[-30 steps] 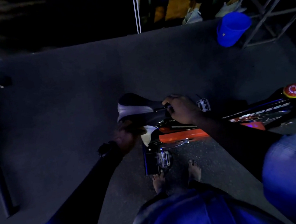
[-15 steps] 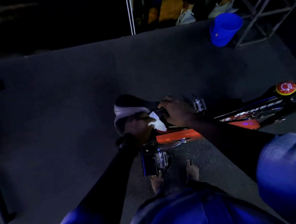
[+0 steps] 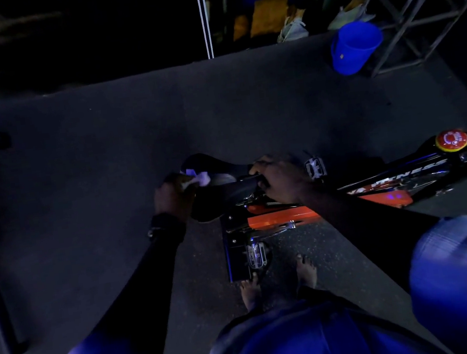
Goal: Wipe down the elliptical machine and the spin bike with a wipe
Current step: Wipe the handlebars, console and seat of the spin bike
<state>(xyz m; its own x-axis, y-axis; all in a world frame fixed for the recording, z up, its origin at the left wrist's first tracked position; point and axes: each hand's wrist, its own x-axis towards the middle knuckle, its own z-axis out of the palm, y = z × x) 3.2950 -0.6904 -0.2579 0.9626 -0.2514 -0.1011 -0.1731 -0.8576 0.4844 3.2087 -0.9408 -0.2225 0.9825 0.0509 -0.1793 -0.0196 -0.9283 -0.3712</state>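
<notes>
Head view shows your left hand [image 3: 173,198] pinching the wipe [image 3: 201,178] on the wide back of the saddle [image 3: 220,178], while your right hand [image 3: 278,178] grips its narrow nose; the spin bike [image 3: 347,191] runs long to your right

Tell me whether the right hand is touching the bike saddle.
Touching. The head view shows the right hand with its fingers curled over the narrow front end of the saddle.

Wipe [image 3: 201,178] — now at saddle's [image 3: 220,175] rear
</notes>
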